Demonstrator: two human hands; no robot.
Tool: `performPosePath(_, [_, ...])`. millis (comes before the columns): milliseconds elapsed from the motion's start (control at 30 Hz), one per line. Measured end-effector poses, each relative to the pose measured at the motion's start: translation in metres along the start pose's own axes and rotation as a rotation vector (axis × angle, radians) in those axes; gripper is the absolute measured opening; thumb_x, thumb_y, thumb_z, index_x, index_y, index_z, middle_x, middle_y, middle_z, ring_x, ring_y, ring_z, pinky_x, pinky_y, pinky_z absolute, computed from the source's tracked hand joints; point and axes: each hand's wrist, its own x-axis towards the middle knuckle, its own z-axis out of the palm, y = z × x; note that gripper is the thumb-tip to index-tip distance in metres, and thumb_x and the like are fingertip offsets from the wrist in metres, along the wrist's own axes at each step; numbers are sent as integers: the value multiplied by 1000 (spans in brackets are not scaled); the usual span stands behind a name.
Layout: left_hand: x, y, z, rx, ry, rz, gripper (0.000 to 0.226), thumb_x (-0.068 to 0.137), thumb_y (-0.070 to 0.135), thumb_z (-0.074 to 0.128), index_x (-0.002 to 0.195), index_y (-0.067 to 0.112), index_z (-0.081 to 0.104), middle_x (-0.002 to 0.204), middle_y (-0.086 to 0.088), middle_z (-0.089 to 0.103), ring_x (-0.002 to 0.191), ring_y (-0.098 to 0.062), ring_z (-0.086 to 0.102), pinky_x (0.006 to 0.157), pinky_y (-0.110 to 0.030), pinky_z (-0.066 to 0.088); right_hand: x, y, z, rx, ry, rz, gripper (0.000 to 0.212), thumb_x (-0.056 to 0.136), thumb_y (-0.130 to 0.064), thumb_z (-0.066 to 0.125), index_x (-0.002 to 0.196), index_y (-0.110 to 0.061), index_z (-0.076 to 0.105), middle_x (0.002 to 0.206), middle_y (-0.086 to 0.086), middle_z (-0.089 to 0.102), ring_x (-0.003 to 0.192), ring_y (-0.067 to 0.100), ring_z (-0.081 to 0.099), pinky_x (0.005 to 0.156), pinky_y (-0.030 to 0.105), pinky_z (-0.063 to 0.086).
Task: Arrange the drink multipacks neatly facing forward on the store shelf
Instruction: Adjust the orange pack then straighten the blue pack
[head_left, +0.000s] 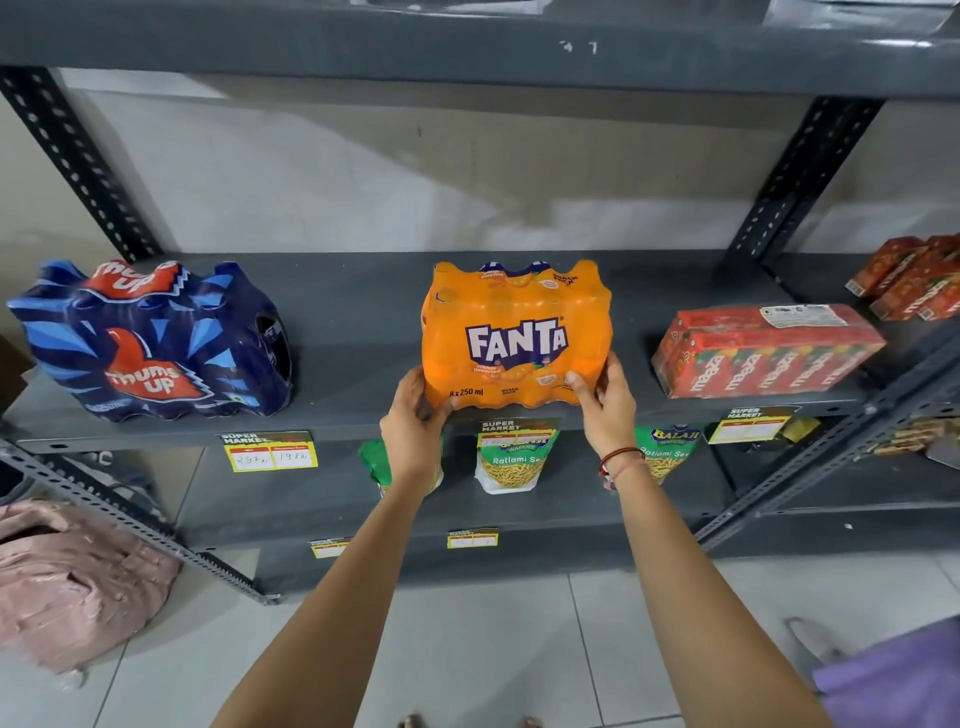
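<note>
An orange Fanta multipack (514, 332) stands upright in the middle of the dark grey shelf (363, 364), its label facing me. My left hand (415, 421) grips its lower left corner and my right hand (605, 410) grips its lower right corner. A blue Thums Up multipack (156, 343) stands at the left end of the shelf, turned slightly to the left. A red Maaza carton multipack (763, 351) lies at the right, angled a little.
More red Maaza cartons (914, 278) sit at the far right on the adjoining shelf. Green snack pouches (514, 457) stand on the shelf below. Yellow price tags (270, 451) hang on the shelf edge. A pink bag (67, 577) lies on the floor at the left.
</note>
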Motion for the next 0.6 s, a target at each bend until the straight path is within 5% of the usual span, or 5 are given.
performPosePath(167, [2,2,-2,5,-16,-13,55,80,20,71,129,13,48,126,-6,62,112,-20,60,98,-39,49,-2,-5,-1,-46,14,-14,59,88,-30,60,138,-9,37,134,17,53,121,32,53,101,48,46])
performPosePath(300, [-7,2,-13,-62,-7,-42,49,86,19,65,131,12,47,129,-5,59,110,-11,57,84,-7,45,-25,-5,7,-49,228,-47,56,86,-32,64,131,-6,44,129,19,52,117,31,54,96,51,48])
performPosePath(400, [-15,-6,-39,-88,137,-22,41,88,28,62,125,11,54,123,-6,63,105,-12,61,79,-1,44,-60,-13,30,21,371,-116,36,89,-25,60,118,-5,54,118,18,54,104,26,58,84,40,54])
performPosePath(500, [-17,-11,-74,-84,285,2,33,91,32,58,116,10,59,108,-4,68,96,-12,63,73,-1,43,-88,-30,66,60,260,-245,35,89,-35,55,107,-6,59,107,12,57,92,21,59,73,24,54])
performPosePath(600, [-14,-15,-122,-79,480,29,24,91,30,57,108,13,62,95,4,65,85,-6,60,74,-8,44,-97,-52,114,70,62,-334,26,89,-24,59,106,-5,60,105,7,57,90,21,58,68,14,50])
